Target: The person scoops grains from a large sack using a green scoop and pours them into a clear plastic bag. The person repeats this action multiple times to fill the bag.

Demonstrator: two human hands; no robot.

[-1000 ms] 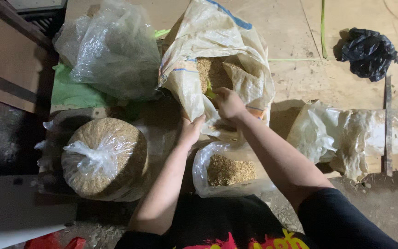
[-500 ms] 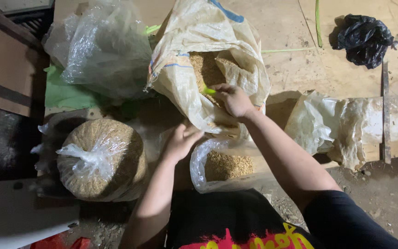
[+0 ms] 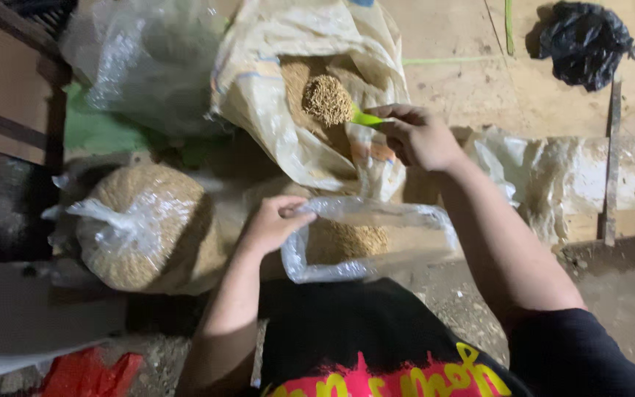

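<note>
A tied clear bag of grain (image 3: 141,224) lies on the floor, to the left of the left hand (image 3: 270,223). That hand's fingers (image 3: 297,213) are curled and pinching the left rim of an open clear plastic bag (image 3: 365,239), which holds a shallow layer of tan grain and sits just right of the fingers, in front of the person's dark shirt. Above both hands a large woven sack (image 3: 310,95) stands open, full of the same grain. The right hand (image 3: 417,136) grips the handle of a green scoop (image 3: 332,103); its fingers are pressed together around the handle, and the heaped scoop hovers over the sack's mouth, just left of them. A black bag (image 3: 582,44) lies far right.
</note>
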